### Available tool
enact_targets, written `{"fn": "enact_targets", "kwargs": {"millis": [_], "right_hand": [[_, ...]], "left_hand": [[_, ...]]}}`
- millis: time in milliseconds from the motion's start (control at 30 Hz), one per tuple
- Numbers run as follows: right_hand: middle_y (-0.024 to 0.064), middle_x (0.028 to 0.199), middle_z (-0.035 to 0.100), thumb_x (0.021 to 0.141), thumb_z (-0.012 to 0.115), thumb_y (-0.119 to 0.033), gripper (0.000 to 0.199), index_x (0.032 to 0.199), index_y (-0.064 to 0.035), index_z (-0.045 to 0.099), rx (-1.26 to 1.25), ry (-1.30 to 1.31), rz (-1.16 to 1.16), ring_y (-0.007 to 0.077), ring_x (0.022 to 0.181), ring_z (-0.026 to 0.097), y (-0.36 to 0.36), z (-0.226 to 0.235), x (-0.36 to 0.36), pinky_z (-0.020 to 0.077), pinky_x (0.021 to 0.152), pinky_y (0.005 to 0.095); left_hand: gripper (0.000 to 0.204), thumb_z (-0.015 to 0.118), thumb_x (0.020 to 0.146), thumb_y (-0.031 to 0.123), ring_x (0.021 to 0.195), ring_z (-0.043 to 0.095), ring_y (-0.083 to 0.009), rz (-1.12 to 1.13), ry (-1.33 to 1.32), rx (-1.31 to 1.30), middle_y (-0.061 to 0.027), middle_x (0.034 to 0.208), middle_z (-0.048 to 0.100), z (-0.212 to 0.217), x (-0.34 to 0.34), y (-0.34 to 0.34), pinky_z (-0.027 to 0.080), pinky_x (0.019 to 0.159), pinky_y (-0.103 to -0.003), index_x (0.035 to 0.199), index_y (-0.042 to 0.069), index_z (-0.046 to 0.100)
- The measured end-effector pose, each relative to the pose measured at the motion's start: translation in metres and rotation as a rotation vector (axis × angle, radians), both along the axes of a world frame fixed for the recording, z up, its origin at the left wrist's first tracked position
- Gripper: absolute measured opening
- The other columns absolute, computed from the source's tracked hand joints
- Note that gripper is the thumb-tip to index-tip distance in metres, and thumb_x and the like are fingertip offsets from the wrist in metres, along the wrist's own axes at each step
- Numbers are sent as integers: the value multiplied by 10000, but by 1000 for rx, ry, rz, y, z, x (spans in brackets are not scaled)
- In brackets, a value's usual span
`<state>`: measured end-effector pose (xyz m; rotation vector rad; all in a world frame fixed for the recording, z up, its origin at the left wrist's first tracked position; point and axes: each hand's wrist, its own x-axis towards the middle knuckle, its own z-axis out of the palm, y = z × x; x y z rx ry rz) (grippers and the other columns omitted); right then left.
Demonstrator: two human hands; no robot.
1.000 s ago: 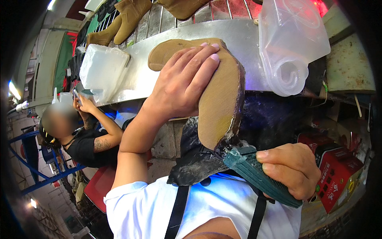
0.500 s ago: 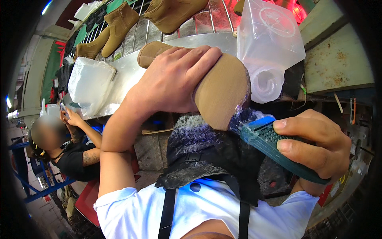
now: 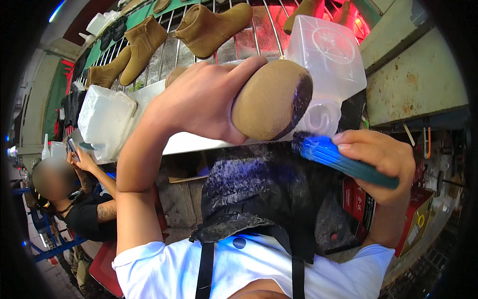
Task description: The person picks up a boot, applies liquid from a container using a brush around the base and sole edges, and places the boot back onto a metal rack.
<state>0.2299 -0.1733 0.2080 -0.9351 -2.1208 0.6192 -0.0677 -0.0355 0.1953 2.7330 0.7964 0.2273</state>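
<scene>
My left hand (image 3: 206, 97) is wrapped round a tan boot (image 3: 266, 102) held above the bench edge. The boot's rounded toe end points right, and a dark, wet-looking band runs along its right rim. Part of the boot is hidden behind my hand and forearm. Low on the right, my right hand (image 3: 378, 162) grips a teal-handled brush (image 3: 343, 162), slightly blurred. Its dark bristle tip sits just below the boot's dark rim, apart from it by a small gap.
More tan boots (image 3: 211, 32) rest on a metal rack at the back. A translucent plastic jug (image 3: 326, 55) stands behind the boot; a whitish container (image 3: 107, 114) is at left. Another person (image 3: 92, 214) sits far left holding a phone. A red box (image 3: 356, 204) lies below my right hand.
The boot has turned in my left hand, bringing its rounded toe and dark rim into view instead of a flat tan face. The brush has come away from the boot's edge.
</scene>
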Motion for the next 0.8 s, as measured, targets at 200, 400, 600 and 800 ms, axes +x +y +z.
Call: {"fn": "enact_targets", "kwargs": {"millis": [200,400,600,800], "right_hand": [[241,868,721,811,730,3,335,1117,128,674,-514,843,60,268,674,724,17,-30,-27,600,598,333],[223,834,715,896,670,-65,363,1170,166,615,-287,943,-12,252,688,716,47,-27,-30,621,620,352],[268,1021,717,891,762,-152,453,1246,92,624,-30,590,-112,318,856,735,39,-35,-40,613,705,394],[281,1179,702,819,775,-30,367,1173,15,691,287,90,-57,360,1037,727,40,-14,-36,588,890,411]], "left_hand": [[901,915,520,415,928,729,-347,51,-36,-298,-135,1064,750,5,-17,-3,582,851,-396,1295,54,631],[915,912,552,379,893,729,-365,-6,-152,-241,-155,990,749,-6,-25,3,584,815,-414,1330,64,549],[961,922,560,382,876,726,-389,-36,-186,-199,-184,972,744,-15,-30,14,593,789,-418,1362,52,506],[931,942,543,414,932,731,-364,-11,-154,-223,-170,1002,746,-17,-32,20,584,838,-410,1304,28,568]]}}
